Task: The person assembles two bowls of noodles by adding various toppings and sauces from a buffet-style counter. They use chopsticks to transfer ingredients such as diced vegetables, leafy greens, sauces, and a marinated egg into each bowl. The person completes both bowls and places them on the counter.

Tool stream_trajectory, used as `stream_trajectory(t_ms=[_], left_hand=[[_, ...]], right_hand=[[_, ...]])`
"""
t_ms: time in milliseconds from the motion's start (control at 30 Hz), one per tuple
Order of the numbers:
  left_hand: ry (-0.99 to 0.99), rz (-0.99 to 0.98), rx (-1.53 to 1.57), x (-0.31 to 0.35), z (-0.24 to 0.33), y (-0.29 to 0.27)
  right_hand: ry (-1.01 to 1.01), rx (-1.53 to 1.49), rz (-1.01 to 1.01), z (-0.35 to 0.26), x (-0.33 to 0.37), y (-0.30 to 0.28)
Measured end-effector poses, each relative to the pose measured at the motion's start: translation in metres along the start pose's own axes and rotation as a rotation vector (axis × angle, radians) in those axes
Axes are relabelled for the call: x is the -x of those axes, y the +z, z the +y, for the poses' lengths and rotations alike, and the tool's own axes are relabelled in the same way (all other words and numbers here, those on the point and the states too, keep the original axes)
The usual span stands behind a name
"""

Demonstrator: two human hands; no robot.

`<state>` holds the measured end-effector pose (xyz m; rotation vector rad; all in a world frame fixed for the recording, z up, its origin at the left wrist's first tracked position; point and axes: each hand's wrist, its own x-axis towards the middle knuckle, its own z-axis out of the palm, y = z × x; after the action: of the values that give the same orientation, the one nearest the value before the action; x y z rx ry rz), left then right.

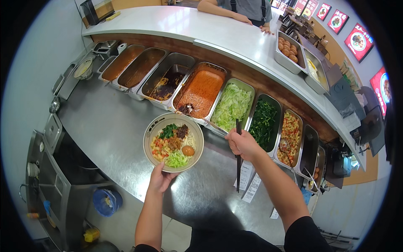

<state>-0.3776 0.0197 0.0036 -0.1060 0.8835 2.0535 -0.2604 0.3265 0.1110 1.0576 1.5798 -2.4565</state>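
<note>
My left hand (160, 178) grips the near edge of a bowl (200, 145), thumb at the rim. In the bowl lie pale noodles (192, 139), dark greens (169, 131), minced topping (182, 132), diced vegetables (160, 151), shredded lettuce (178, 159) and a brown egg (188, 150). Closed around a pair of dark chopsticks (238, 174), my right hand (243, 145) is to the right of the bowl. The chopsticks' lower ends point toward me. Beyond this hand are a tray of shredded lettuce (231, 105) and another of chopped greens (262, 122).
Metal trays line the counter's far side, holding red sauce (203, 90), dark liquid (168, 82) and diced vegetables (290, 130). Paper slips (252, 188) lie near the chopsticks. A raised white ledge (168, 23) carries a tray of brown eggs (287, 50); a person (239, 12) leans there.
</note>
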Motion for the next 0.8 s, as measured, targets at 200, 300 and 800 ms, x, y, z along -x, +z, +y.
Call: stream_trajectory(t_ms=[200,300,800], left_hand=[[-0.008,-0.014,-0.01,-0.003,-0.001,0.001],[-0.002,-0.012,-0.028,-0.001,0.0,0.004],[-0.001,-0.022,0.016,-0.001,-0.001,-0.006]], right_hand=[[-0.363,0.807,0.016,0.031,0.032,0.006],[-0.489,1.165,0.071,0.038,0.048,0.023],[-0.063,-0.078,0.096,0.01,0.033,0.022]])
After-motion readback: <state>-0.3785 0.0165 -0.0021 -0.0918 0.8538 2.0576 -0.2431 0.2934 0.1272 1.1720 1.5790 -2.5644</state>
